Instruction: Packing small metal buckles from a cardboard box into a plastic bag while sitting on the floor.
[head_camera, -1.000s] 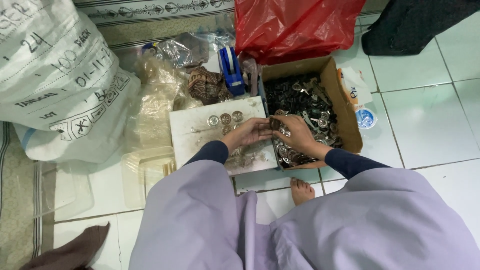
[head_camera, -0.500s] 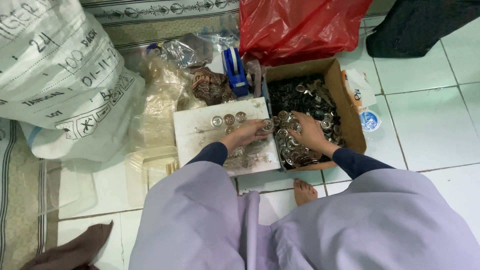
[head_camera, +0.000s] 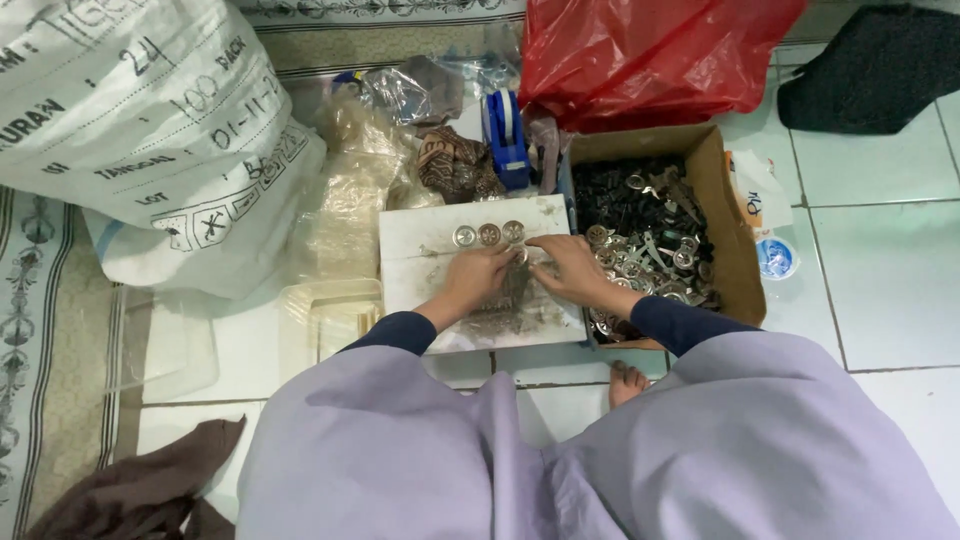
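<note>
Both my hands rest on a dirty white board (head_camera: 420, 250) on the floor in front of my knees. My left hand (head_camera: 478, 276) and my right hand (head_camera: 566, 266) meet fingertip to fingertip, pinching a small round metal part (head_camera: 523, 252) between them. Just beyond the fingers, three round metal rings (head_camera: 489, 234) lie in a row at the board's far edge. To the right of the board stands an open cardboard box (head_camera: 735, 240) filled with several dark and silver metal parts (head_camera: 650, 235).
A large white woven sack (head_camera: 140, 130) lies at the left, a red plastic bag (head_camera: 640, 55) behind the box. Clear plastic bags (head_camera: 350, 190), a blue tape dispenser (head_camera: 505, 135) and a brown patterned cloth (head_camera: 455, 165) sit beyond the board. My bare toes (head_camera: 626, 380) show under the lilac skirt.
My right hand has come back from inside the cardboard box to the board, where it now meets my left hand. The left hand has stayed put.
</note>
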